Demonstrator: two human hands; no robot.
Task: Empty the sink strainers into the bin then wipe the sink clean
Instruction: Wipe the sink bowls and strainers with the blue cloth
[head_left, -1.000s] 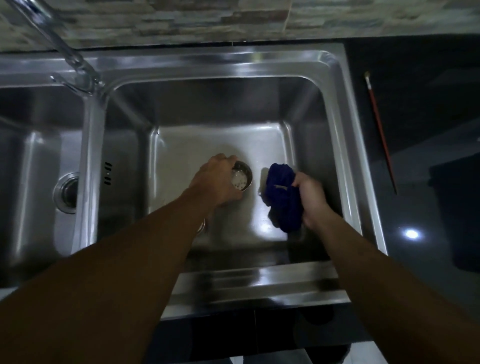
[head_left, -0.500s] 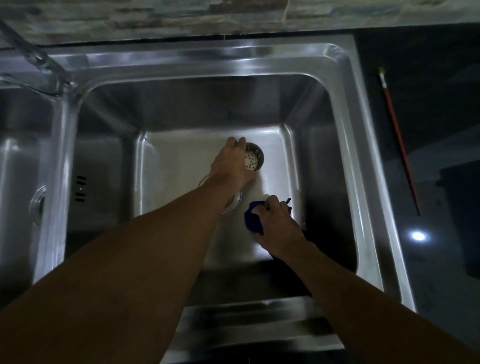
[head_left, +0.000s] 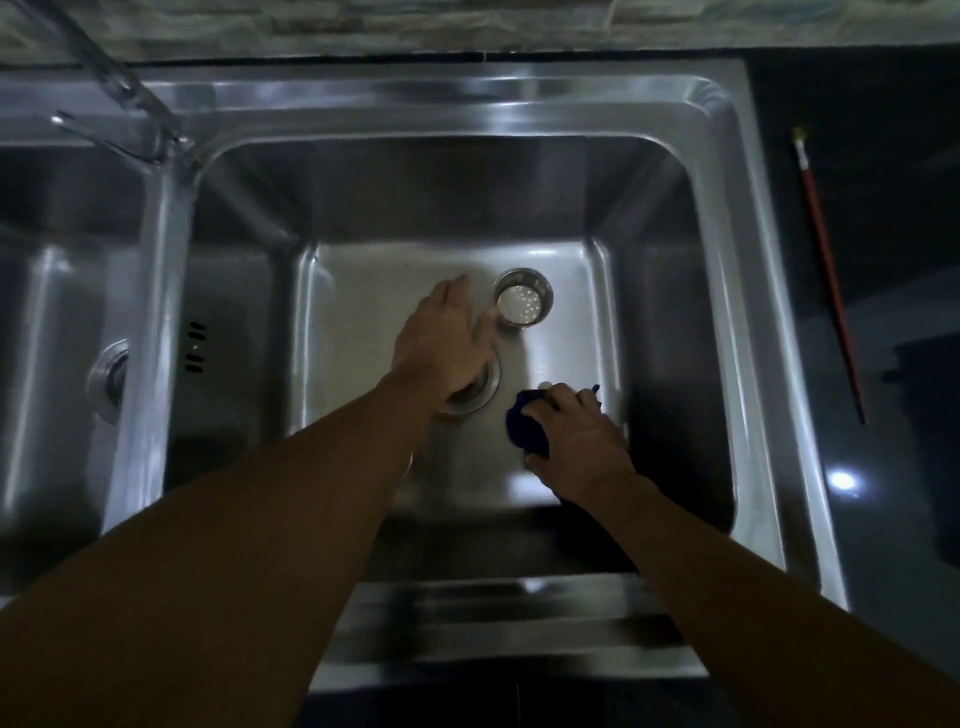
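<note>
Gleaming steel sink (head_left: 415, 98), blue cloth (head_left: 522, 427), dark countertop (head_left: 896, 234) alongside.

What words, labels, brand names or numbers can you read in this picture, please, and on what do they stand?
None: no readable text shows.
The steel sink, strainer basket, blue cloth and red-handled paintbrush bear no visible print.
The dark marks on the divider wall are overflow slots, not characters.

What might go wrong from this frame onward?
The strainer stands loose on the sink floor beside the left hand; a sweep may tip it. The drain sits uncovered, so the blue cloth under the right hand may push grit down it.
</note>
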